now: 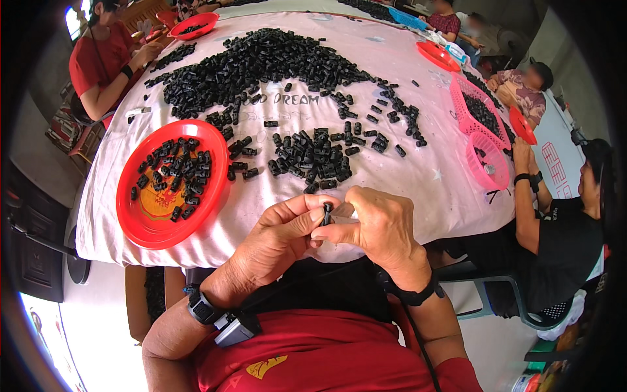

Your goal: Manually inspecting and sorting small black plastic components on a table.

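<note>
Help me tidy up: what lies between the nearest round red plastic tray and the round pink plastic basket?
In the head view, a loose cluster of small black cylindrical pieces, then pale pink cloth.

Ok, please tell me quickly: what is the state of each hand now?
Left hand: closed, holding a small black part between thumb and fingers.
Right hand: closed, near that part; what it grips cannot be told.
</note>
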`<state>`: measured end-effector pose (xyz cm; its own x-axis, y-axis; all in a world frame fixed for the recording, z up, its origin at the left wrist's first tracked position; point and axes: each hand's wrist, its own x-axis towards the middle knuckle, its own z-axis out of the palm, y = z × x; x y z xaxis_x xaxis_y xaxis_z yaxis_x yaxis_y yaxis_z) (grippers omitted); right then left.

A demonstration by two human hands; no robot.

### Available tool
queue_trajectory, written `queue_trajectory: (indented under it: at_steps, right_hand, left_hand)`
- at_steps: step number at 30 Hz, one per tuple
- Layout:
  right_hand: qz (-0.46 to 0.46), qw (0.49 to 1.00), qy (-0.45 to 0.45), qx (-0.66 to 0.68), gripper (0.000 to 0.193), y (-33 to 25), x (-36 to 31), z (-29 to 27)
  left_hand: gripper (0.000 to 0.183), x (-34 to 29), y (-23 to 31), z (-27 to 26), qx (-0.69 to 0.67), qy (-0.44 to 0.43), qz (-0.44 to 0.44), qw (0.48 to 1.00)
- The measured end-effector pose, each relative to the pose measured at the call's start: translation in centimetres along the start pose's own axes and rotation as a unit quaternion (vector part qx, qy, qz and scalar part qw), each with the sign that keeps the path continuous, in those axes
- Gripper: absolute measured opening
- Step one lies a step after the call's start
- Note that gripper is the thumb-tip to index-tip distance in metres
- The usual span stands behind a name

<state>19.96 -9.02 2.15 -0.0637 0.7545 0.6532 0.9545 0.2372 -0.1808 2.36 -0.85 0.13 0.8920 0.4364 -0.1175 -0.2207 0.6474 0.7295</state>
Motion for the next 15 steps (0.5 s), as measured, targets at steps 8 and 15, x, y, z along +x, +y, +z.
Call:
queue_trajectory:
  at_steps: [8, 15]
  right_hand:
    - [0.005, 1.0, -0.011, 0.018, 0.053, 0.3, -0.2, 0.3]
    - [0.01, 0.998, 0.019, 0.064, 0.05, 0.1, -0.4, 1.1]
  left_hand:
    - [0.026, 0.0, 0.1, 0.3, 0.007, 0.01, -0.006, 1.0]
    - [0.024, -0.1, 0.5, 1.1, -0.001, 0.021, -0.004, 1.0]
